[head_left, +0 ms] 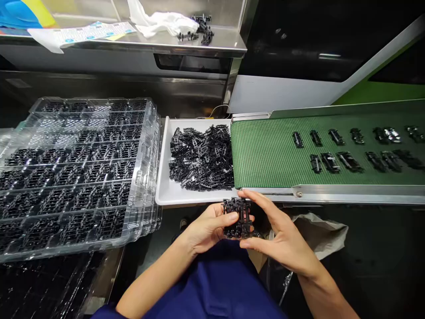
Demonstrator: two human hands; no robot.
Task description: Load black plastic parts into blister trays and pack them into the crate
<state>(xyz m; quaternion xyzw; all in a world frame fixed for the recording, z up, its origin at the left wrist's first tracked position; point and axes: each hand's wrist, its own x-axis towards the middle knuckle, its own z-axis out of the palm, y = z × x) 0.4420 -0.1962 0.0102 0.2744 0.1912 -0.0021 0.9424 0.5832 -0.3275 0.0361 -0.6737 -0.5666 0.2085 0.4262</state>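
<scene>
In front of my body, my left hand (210, 226) is closed round a small row of black plastic parts (237, 217), its thumb lying across their front. My right hand (279, 232) grips the right end of the row, with its forefinger at the top and its thumb at the bottom of the outermost part. Just beyond my hands stands a white tray (162, 177) heaped with loose black parts (201, 155) of similar look. How many pieces I hold is hard to make out.
Stacked clear plastic trays (141, 177) filled with black parts stand at left. At right a green conveyor belt (265, 155) carries several black parts. Above is a metal shelf (226, 42) with a white cloth (162, 22) and a few parts. A pale bag (322, 232) lies below the belt.
</scene>
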